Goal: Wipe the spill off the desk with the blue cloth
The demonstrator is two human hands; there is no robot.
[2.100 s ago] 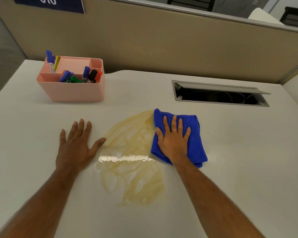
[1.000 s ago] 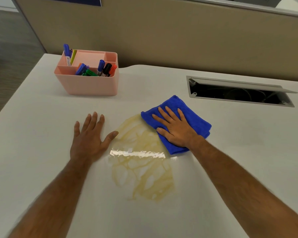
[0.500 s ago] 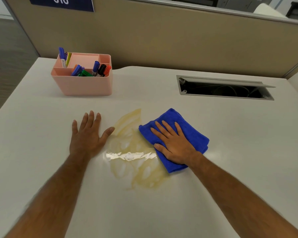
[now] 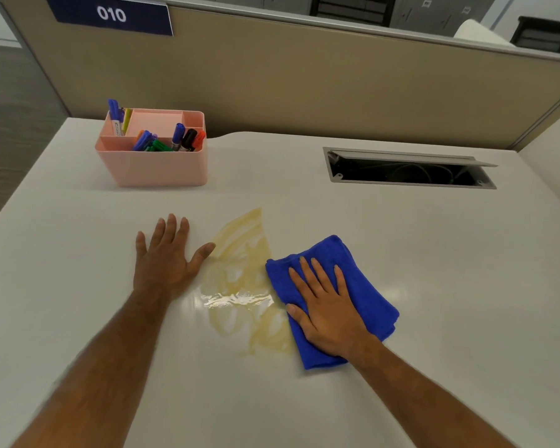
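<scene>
Now right hand (image 4: 328, 313) flat on blue cloth (image 4: 366, 295); spill (image 4: 240, 276) at its left edge

Right hand (image 4: 325, 310) pressed flat, fingers spread, on folded blue microfibre cloth (image 4: 366, 295); smeared yellowish liquid spill (image 4: 240, 282) between hands; left hand (image 4: 164, 258) flat on white desk (image 4: 450, 286), thumb touching spill.

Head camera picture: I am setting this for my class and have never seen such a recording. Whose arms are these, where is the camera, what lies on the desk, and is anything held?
No machine here: a person wears one camera on the head, looking down at their own bare arms. The left hand lies flat on the white desk. The right hand presses flat on a folded blue cloth, beside a yellowish spill. Further back stand a pink organiser with markers and an open cable hatch. Nothing is lifted.
</scene>
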